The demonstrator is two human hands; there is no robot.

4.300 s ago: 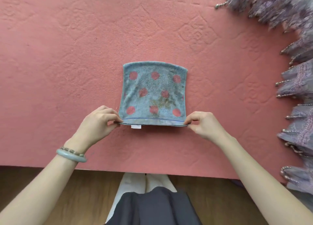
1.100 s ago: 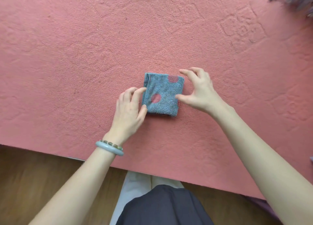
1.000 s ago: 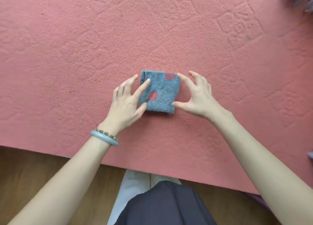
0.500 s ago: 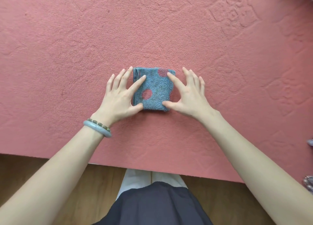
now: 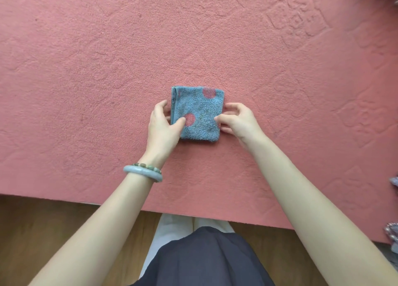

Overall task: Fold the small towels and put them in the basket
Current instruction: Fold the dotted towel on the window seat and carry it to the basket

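A small blue towel with red dots (image 5: 200,111) lies folded into a compact square on the pink textured cloth (image 5: 107,70). My left hand (image 5: 163,126) grips its left edge, thumb on top and fingers curled at the side. My right hand (image 5: 239,120) pinches its right edge the same way. No basket is in view.
The pink cloth's near edge (image 5: 86,199) runs across the lower view, with wooden floor (image 5: 43,232) and my lap below it. Bits of purple fringed fabric (image 5: 393,238) peek in at the right edge and top right corner.
Over the earlier frames the towel went from a wide fold to a small square. In the last half second my flat, spread fingers curled in and took hold of its two side edges.
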